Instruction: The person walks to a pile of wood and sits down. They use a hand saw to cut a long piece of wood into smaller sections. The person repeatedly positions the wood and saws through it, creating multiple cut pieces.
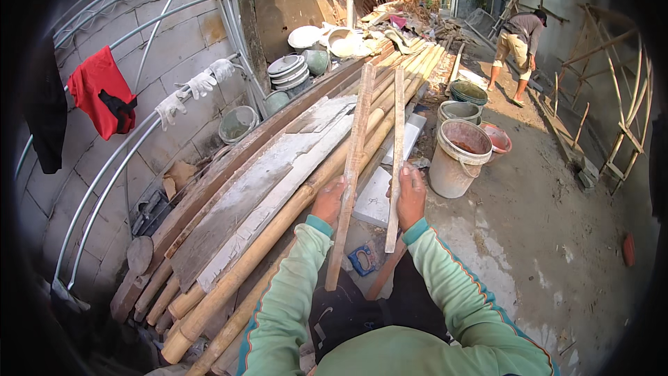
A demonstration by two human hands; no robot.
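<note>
My left hand [330,202] is closed around a rough wooden batten [358,141], gripping it below its middle. In my right hand [410,196] is a second, slimmer wooden batten [399,115], held the same way. Both battens point forward and away from me, side by side with a gap between them. Below and between them, a blue saw handle [362,260] lies on the ground; the rest of that tool is hidden. A pale flat slab [374,198] shows behind the battens. Near my legs, a reddish-brown piece of wood [387,273] is partly covered.
Long bamboo poles [299,202] and boards [243,188] are stacked to my left. Several buckets, including a large white bucket [456,167], stand to the right. A person [518,45] bends at the far right. Gloves [198,85] hang on a metal rail.
</note>
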